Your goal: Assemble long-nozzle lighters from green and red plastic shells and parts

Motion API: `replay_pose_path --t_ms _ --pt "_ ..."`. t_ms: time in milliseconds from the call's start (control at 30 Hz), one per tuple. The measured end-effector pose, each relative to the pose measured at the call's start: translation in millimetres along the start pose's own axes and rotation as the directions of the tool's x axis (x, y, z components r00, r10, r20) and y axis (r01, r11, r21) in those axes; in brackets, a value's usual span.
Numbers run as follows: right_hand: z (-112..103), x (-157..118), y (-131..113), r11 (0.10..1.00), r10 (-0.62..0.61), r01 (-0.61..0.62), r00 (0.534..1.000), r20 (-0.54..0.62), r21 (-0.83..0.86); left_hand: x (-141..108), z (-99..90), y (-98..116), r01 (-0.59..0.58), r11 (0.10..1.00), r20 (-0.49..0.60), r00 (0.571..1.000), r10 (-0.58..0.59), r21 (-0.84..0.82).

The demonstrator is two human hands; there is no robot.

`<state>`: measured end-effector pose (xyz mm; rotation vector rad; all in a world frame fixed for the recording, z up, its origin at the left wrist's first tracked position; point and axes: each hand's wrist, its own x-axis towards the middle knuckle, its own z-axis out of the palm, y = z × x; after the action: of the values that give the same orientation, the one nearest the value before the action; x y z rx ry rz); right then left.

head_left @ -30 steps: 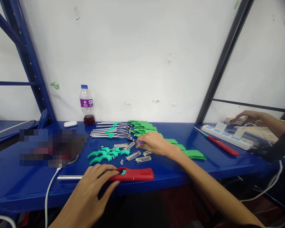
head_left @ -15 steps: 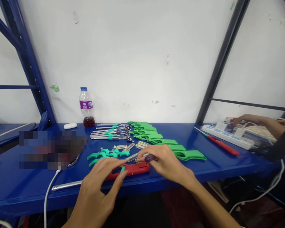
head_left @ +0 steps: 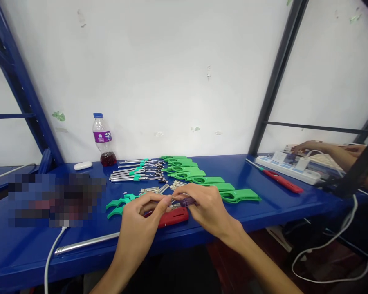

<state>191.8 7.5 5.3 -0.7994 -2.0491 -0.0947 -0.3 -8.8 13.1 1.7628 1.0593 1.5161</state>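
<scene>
Over the table's front part, my left hand is closed, with thumb and forefinger pinched together. Whatever sits between those fingertips is too small to make out. My right hand is closed around a screwdriver with a purple handle, its fingertips meeting those of the left. Below both hands lies a red lighter casing, partly covered by the left fingers. From under my left hand a silver lighter tube extends left. Small clear lighter tanks lie just behind the hands, beside turquoise trigger pieces.
Green lighter casings lie in a row behind my right hand. Several metal lighter tubes lie behind the triggers. A bottle, a white case, a power strip and another red lighter surround them. Another person's arm is at right.
My left hand has left the red casing and risen to the right, its spread fingers now pinched by the right fingertips. The right hand still holds the screwdriver. The view has shifted slightly.
</scene>
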Motion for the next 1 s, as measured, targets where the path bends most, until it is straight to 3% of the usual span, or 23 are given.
replay_pose_path --t_ms 167,367,533,633,700,833,900,1000 --pt "-5.3 -1.9 4.1 0.994 -0.069 0.069 0.998 0.008 -0.087 8.1 7.4 0.4 0.021 1.0 0.062 0.998 -0.019 -0.023" --pt "-5.0 -7.0 7.0 0.993 -0.023 0.027 0.999 0.039 -0.111 8.4 10.5 -2.3 0.045 0.999 0.096 0.995 -0.042 -0.03" --pt "-4.7 -2.7 0.9 0.978 0.179 -0.174 0.984 -0.028 0.116 6.0 10.7 -1.3 0.031 0.998 0.083 0.996 -0.027 -0.054" --pt "-7.4 2.7 -5.8 0.865 0.377 -0.357 0.926 0.013 0.354 2.5 11.2 -2.3 -0.082 0.995 0.028 0.996 0.081 0.058" --pt "-9.0 4.7 -8.9 0.765 0.454 -0.432 0.888 0.075 0.478 0.3 11.4 -4.2 -0.26 0.948 0.005 0.965 0.264 0.182" --pt "-10.0 4.0 -10.3 0.645 0.489 -0.483 0.856 0.165 0.592 -1.7 9.7 -8.7 -0.559 0.748 0.02 0.805 0.593 0.358" --pt "-10.1 2.9 -10.4 0.622 0.487 -0.485 0.854 0.182 0.615 -1.8 8.1 -10.5 -0.62 0.669 0.047 0.747 0.664 0.409" --pt "-10.2 2.4 -11.5 0.617 0.488 -0.481 0.855 0.177 0.623 -1.4 6.7 -12.4 -0.627 0.636 0.074 0.735 0.674 0.45"
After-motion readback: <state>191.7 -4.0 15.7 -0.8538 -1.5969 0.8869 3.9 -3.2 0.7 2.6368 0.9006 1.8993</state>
